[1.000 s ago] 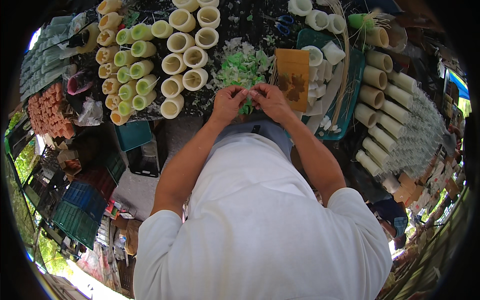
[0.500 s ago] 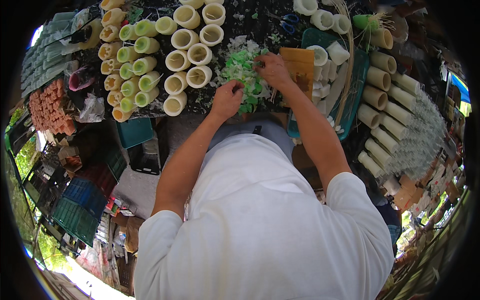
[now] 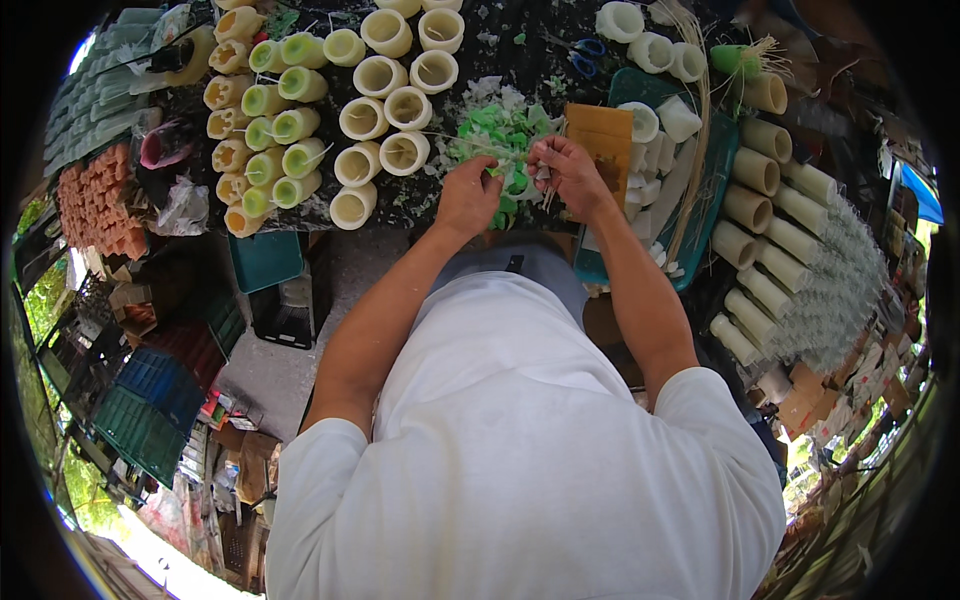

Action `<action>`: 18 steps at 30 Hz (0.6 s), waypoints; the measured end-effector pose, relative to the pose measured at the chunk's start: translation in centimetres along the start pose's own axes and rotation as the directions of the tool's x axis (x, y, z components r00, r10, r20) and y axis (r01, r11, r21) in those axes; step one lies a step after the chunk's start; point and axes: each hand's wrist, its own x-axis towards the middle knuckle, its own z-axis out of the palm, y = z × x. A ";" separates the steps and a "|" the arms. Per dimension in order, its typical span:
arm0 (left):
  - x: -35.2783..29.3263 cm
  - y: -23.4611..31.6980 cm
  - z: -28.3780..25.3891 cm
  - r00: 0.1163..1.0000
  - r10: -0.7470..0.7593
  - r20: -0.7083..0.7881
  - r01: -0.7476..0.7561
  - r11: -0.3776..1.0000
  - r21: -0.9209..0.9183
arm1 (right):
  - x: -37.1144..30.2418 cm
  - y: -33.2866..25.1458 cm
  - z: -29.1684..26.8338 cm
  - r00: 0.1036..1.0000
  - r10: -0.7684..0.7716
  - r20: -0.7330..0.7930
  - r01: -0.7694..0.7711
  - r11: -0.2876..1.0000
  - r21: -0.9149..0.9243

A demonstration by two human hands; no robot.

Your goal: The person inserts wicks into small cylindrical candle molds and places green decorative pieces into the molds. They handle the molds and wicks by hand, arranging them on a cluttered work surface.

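Both my hands are over a heap of green and white wax-like scraps [image 3: 505, 128] at the near edge of the dark table. My left hand [image 3: 468, 200] is closed in a pinch at the heap's near left side; what its fingertips hold, if anything, is too small to make out. My right hand [image 3: 575, 178] is raised at the heap's right, its thumb and fingers pinching a few small greyish pieces [image 3: 543, 174] with thin pale ends hanging below. Left of the heap stand rows of hollow cream wax cylinders [image 3: 385, 118] and green-tinted ones [image 3: 295, 125], some with pale strands.
An orange-brown board [image 3: 598, 135] lies right of the heap, beside a teal tray [image 3: 706, 200] with white wax blocks. Blue scissors [image 3: 586, 58] lie farther back. Tan cylinders [image 3: 752, 170] and clear glass-like pieces [image 3: 830, 285] stand at right. Plastic crates [image 3: 150, 415] are stacked lower left.
My right hand has drawn back from the heap toward me and to the right, and now shows small pieces in its fingers. My left hand has shifted slightly right.
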 end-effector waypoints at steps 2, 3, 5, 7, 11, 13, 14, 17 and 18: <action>0.4 0.1 0.0 0.997 0.069 -0.022 -0.067 0.994 0.081 | 2.7 -1.2 -0.8 0.991 0.006 -0.134 -0.039 0.969 -0.246; 0.7 0.2 0.1 0.995 0.098 -0.033 -0.094 0.990 0.108 | 4.3 -2.5 -0.6 0.962 -0.222 -0.159 0.086 0.798 -0.597; 1.3 0.6 0.3 0.987 0.153 -0.056 -0.143 0.977 0.159 | 7.2 -3.1 0.2 0.851 -0.523 -0.049 0.163 0.352 -0.922; 2.1 1.0 0.5 0.991 0.133 -0.032 -0.127 0.982 0.141 | 9.9 -2.5 0.7 0.732 -0.676 0.085 0.160 0.049 -0.986; 2.6 0.9 0.3 0.998 0.063 -0.028 -0.061 0.995 0.072 | 11.9 -2.6 0.6 0.858 -0.513 0.014 0.174 0.266 -0.948; 2.2 0.7 0.4 0.995 0.043 -0.092 -0.042 0.999 0.012 | 8.9 -3.3 1.1 0.916 -0.399 -0.044 0.183 0.511 -0.840; 2.1 0.9 0.6 0.992 0.038 -0.118 -0.040 0.999 -0.020 | 7.7 -2.8 0.6 0.858 -0.513 -0.016 0.291 0.512 -0.808; 3.0 1.0 0.2 0.985 0.033 -0.172 -0.046 0.997 -0.068 | 6.2 -3.1 -0.4 0.965 -0.264 -0.015 0.156 0.618 -0.771; 3.2 1.1 0.4 0.984 0.012 -0.175 -0.033 0.992 -0.119 | 5.8 -2.9 -0.7 0.978 -0.208 0.008 0.171 0.784 -0.597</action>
